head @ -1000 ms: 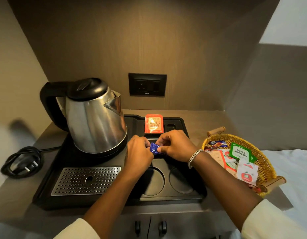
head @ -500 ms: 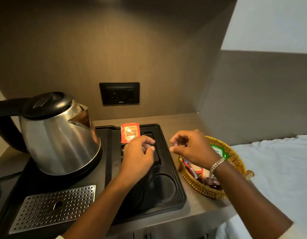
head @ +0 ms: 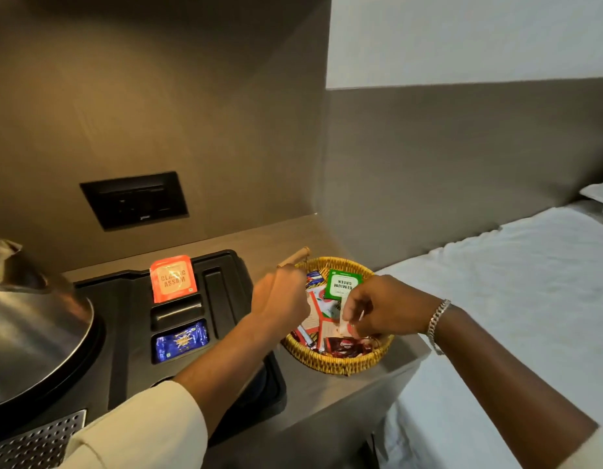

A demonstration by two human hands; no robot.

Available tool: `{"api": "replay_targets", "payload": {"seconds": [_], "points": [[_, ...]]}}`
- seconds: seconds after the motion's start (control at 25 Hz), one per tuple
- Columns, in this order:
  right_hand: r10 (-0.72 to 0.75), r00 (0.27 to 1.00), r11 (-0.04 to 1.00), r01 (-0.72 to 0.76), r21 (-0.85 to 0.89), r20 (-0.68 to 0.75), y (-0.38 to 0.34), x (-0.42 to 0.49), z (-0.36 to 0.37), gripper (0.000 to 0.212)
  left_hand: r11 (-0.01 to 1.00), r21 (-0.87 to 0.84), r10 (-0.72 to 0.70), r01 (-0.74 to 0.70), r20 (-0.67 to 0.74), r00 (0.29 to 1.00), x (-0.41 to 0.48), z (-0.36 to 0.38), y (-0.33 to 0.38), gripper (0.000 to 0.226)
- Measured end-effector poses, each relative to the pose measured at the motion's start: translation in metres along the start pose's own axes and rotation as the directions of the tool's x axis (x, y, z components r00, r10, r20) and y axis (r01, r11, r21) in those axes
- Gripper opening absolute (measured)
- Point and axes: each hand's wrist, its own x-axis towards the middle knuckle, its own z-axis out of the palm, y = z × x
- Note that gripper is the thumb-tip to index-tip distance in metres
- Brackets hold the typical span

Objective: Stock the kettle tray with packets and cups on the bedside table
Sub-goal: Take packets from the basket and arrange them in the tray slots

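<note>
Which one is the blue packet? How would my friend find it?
Look at the black kettle tray beside the shiny kettle. It has little pockets stacked in a column; the blue packet lies flat in the nearest one. The orange packet stands propped at the far end, and the pocket between them looks empty.

Readable text, placed relative to the kettle tray (head: 225, 262):
- Orange packet (head: 173, 278), upright in the tray's rear slot: "CLASSIC ASSAM".
- Green packet (head: 344, 284) in the wicker basket (head: 330, 362) just right of the tray: "PREMIUM GREEN", seen upside down, first letter partly cut off.
- Blue packet (head: 181, 340) in the tray's front slot: print too blurred to read.
- Dark brown packet (head: 344, 346) at the basket's front: red logo, illegible.
</note>
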Motion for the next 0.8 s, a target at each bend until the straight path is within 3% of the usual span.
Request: {"api": "replay_targets", "payload": {"seconds": [0.12,0.24,0.4,0.52,0.64,0.8], "points": [[-0.01,0.988,0.994,0.026,-0.103,0.153,-0.007,0.012,0.006,0.023,0.994,0.108,0.008,-0.008,0.004,1.0,0.007,0.007,0.004,0.014],[-0.035,0.985,0.971,0.074,-0.229,0.168,-0.007,0.025,0.015,0.025,0.988,0.154,0.007,-0.006,-0.008,1.0,0.01,0.012,0.004,0.008],[-0.045,0.985,0.969,0.083,-0.233,0.165,-0.001,0.032,0.015,0.02,0.987,-0.155,-0.049,0.029,-0.122,0.991,-0.002,0.005,-0.002,0.015],[-0.085,0.979,0.978,0.117,-0.17,0.187,0.003,0.031,0.007,0.015,0.934,-0.344,-0.019,-0.095,-0.313,0.95,-0.018,-0.009,-0.024,0.013],[-0.111,0.988,0.993,0.115,-0.027,0.111,0.004,0.029,-0.009,0.012,0.937,-0.317,-0.003,-0.147,-0.427,0.904,-0.031,-0.021,-0.06,0.017],[-0.167,0.973,0.962,0.196,0.192,-0.157,-0.013,0.038,-0.017,0.014,0.937,-0.338,-0.065,-0.089,-0.42,0.905,-0.033,-0.022,-0.1,0.022]]}}
